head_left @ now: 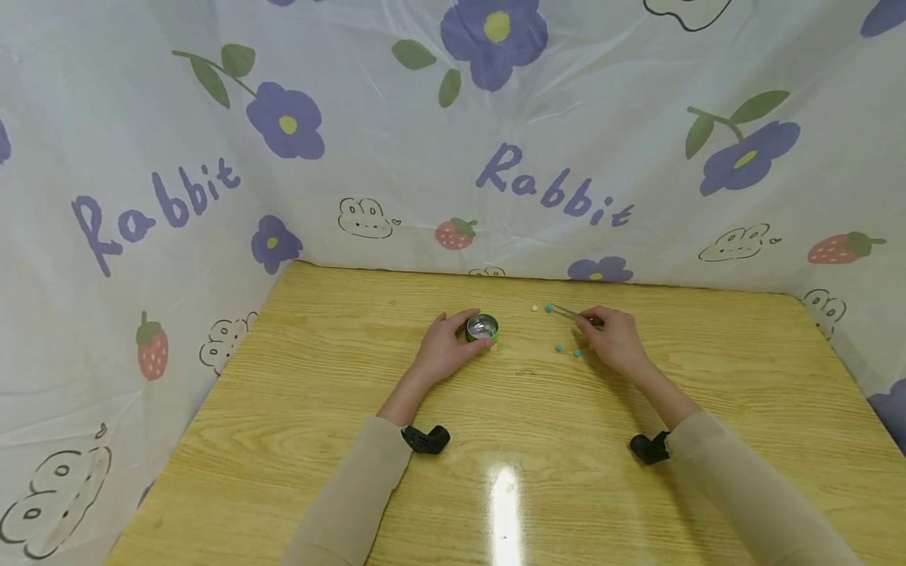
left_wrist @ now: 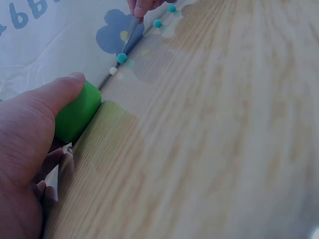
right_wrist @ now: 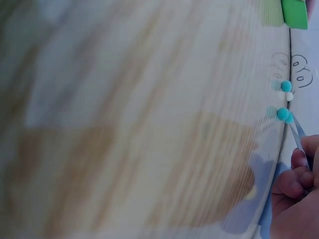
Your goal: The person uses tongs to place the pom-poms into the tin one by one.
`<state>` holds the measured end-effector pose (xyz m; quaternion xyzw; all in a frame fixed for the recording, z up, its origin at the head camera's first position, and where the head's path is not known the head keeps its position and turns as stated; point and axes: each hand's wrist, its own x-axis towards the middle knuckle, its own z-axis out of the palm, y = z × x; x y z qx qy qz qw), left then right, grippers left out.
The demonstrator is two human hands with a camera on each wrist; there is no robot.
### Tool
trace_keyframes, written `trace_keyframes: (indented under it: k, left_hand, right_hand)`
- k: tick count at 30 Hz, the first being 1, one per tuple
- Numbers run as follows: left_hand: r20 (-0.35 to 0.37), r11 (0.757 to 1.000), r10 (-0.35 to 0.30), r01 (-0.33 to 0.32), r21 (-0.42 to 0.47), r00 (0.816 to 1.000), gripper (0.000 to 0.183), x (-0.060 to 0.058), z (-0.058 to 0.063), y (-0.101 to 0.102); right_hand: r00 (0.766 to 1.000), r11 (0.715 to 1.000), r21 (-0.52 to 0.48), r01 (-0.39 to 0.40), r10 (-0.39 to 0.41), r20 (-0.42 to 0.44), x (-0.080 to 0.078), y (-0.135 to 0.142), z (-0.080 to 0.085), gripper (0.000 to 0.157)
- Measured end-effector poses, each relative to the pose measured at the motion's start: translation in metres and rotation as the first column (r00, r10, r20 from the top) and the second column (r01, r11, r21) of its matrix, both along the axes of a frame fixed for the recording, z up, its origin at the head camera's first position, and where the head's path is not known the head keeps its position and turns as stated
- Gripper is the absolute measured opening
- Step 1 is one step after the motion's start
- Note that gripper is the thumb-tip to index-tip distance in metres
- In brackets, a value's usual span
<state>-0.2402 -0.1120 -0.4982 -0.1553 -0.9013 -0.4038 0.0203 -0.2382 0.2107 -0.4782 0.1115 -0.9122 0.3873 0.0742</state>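
Observation:
My left hand [head_left: 446,346] holds a small round green tin [head_left: 483,339] upright on the table, thumb on the near side and fingers on the far side. Its open top shows a shiny inside. In my right hand [head_left: 614,339] is a pair of metal tweezers [head_left: 566,313], pointing left. Their tips are at a blue bead [head_left: 548,308]; whether they pinch it I cannot tell. Just left of that bead lies a white bead [head_left: 534,308]. Nearer to me are two more blue beads, one left [head_left: 559,347] and one right [head_left: 576,353]. The left wrist view shows the green tin's side [left_wrist: 82,114] under my thumb.
The wooden table [head_left: 524,424] ends at a hanging white cloth [head_left: 396,157] printed with flowers and rabbits, which rises behind it and along both sides. A black device sits on each wrist, left [head_left: 428,439] and right [head_left: 648,448].

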Motion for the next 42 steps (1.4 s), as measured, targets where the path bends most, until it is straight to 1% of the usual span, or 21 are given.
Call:
trace_keyframes:
  k: [10, 18, 24, 30, 34, 37, 42]
  left_hand:
    - [0.015, 1.0, 0.005, -0.005, 0.008, 1.0, 0.065, 0.001, 0.0, 0.0]
    - [0.007, 1.0, 0.008, -0.008, 0.004, 1.0, 0.065, 0.001, 0.001, 0.001]
    - [0.021, 1.0, 0.001, -0.001, 0.005, 1.0, 0.065, 0.001, 0.002, 0.001]
    - [0.011, 1.0, 0.004, -0.004, 0.005, 1.0, 0.065, 0.0, 0.0, 0.0]
    - [-0.004, 1.0, 0.0, 0.0, 0.004, 1.0, 0.065, 0.0, -0.001, 0.0]
    - [-0.002, 1.0, -0.001, 0.001, 0.001, 1.0, 0.065, 0.0, -0.001, 0.0]
    - [0.001, 1.0, 0.001, -0.001, 0.001, 1.0, 0.065, 0.0, -0.001, 0.0]
  right_hand:
    - [1.0, 1.0, 0.02, 0.008, -0.007, -0.024, -0.002, -0.002, -0.002, 0.022]
    - [1.0, 0.999, 0.043, 0.005, -0.004, -0.026, 0.0, 0.0, -0.002, 0.022]
    - [0.999, 0.998, 0.056, -0.003, 0.006, -0.053, 0.001, 0.0, -0.002, 0.022]
    - [0.997, 0.998, 0.063, -0.01, 0.015, -0.08, -0.001, -0.001, -0.003, 0.021]
    - [0.997, 0.998, 0.064, -0.012, 0.018, -0.081, 0.0, -0.003, -0.002, 0.021]
    - [0.997, 0.998, 0.059, -0.017, 0.021, -0.074, 0.0, -0.005, 0.001, 0.021]
    - [0.994, 1.0, 0.02, -0.009, 0.011, -0.111, 0.001, -0.008, 0.009, 0.02]
